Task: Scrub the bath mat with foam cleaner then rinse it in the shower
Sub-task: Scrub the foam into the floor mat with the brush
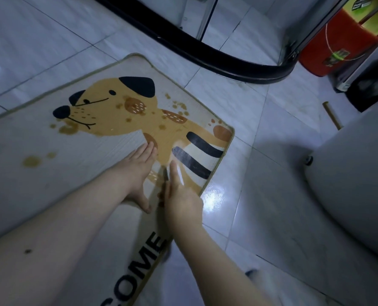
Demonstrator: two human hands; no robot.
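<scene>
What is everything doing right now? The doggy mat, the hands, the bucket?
bath mat: flat on the tiled floor, brown stains on it, no foam showing.
left hand: open, pressed flat on the mat.
right hand: holds a thin blurred tool against the mat.
red bucket: upright behind the shower frame.
wooden stick: lying on the floor.

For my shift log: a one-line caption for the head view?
Left hand pressed flat on stained dog-print bath mat, right hand holding a blurred brush beside it.
</scene>
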